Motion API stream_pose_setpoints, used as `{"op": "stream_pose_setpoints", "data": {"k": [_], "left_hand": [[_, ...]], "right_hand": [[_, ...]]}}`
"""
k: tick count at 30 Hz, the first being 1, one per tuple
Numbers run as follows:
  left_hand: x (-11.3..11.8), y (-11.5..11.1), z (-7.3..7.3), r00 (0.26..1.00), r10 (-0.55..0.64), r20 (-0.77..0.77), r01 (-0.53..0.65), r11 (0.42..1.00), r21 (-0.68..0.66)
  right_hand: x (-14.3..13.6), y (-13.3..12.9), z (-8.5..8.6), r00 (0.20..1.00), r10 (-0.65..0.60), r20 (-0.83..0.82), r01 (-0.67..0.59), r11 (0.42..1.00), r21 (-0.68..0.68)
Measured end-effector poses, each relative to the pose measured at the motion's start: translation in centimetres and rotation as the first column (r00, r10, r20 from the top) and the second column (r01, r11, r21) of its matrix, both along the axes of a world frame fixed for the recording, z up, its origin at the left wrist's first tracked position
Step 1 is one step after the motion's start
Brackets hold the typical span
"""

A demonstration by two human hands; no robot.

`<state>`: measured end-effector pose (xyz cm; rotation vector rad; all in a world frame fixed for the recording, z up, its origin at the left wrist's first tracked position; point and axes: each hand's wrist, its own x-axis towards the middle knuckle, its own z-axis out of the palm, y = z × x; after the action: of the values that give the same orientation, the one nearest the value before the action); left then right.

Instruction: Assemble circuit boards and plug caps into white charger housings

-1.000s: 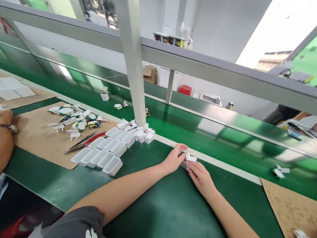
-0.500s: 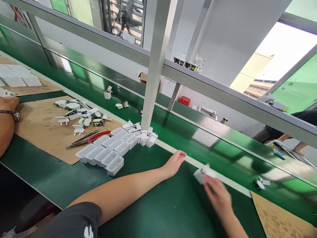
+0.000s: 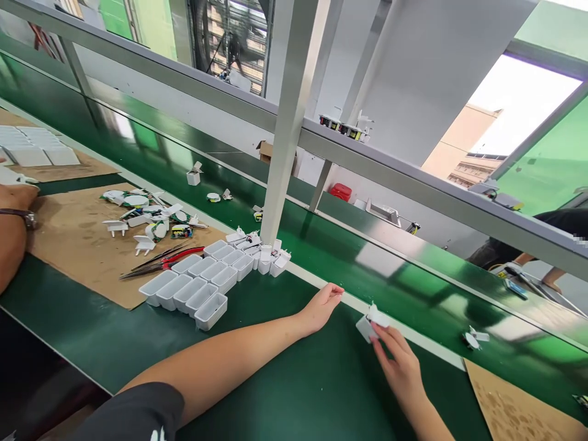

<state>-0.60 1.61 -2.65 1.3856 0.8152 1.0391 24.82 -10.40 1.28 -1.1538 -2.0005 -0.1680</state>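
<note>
My right hand [image 3: 402,364] grips a small white plastic charger case [image 3: 367,327] by its right side, close to the table's far edge. A white plug part stands up at the top of the case. To its left, my left hand [image 3: 321,310] rests near the pale edge strip, fingers extended and together, with nothing visible in it. Left of my left forearm are rows of open white plastic cases [image 3: 211,311]. At their far end, several cases with white plug parts [image 3: 274,260] gather around the foot of a metal post.
Red-handled pliers [image 3: 168,262] lie on brown cardboard [image 3: 78,245] beside a heap of circuit boards and plug parts [image 3: 154,214]. Beyond the table runs a green conveyor belt [image 3: 413,312] carrying loose parts. A co-worker's arm [image 3: 13,245] is at left. The metal post [image 3: 289,122] rises ahead.
The case in my right hand has shifted slightly left and down and looks sharper. Parts on the belt have moved left, and a circuit board shows at the right edge. My left hand stays put.
</note>
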Motion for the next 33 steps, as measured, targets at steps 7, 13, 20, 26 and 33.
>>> {"op": "stream_pose_setpoints", "data": {"k": [7,13,20,26,33], "left_hand": [[-0.1,-0.4,0.7,1.0,0.021,0.002,-0.021,1.0,-0.012],[0.0,-0.4,1.0,0.999,0.013,-0.029,-0.013,1.0,0.028],[-0.4,-1.0,1.7,0.971,-0.184,-0.152,0.205,0.969,0.136],[-0.7,-1.7,2.5,0.914,-0.273,-0.301,0.346,0.912,0.223],[-0.7,-1.9,2.7,0.89,-0.204,-0.408,0.349,0.881,0.32]], "right_hand": [[-1.1,1.6,0.0,0.994,-0.07,-0.08,0.077,0.993,0.084],[-2.2,2.2,-4.6,0.992,0.08,-0.099,-0.1,0.971,-0.215],[-1.4,2.9,-3.8,0.7,-0.222,-0.679,-0.275,0.793,-0.543],[1.2,4.7,-4.0,0.249,-0.427,-0.869,-0.477,0.727,-0.494],[1.8,5.0,-4.4,0.144,-0.412,-0.9,-0.513,0.747,-0.424]]}}
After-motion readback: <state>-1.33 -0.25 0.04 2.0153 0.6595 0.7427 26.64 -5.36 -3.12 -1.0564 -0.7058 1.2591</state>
